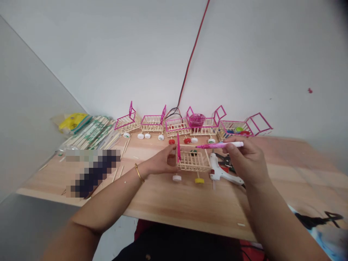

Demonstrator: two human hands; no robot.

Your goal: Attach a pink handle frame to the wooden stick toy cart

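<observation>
- Near the middle of the surface [163,204], in front of the row of carts [178,127]: small stick cart [196,168], held at one end by the left hand [160,160].
- Within the right hand [246,159], pink marker [219,145] in a pen grip, tip at the pale far rim [187,146]; cannot tell if touching.
- Best to brace the cart gently, without squeezing thin sticks.
- Probably wise to draw lightly along the rim, rotating the cart to reach each side.
- Handle frame [178,148] bright pink; slatted side bare; white wheel [177,178] and yellow wheel [199,180] below.
</observation>
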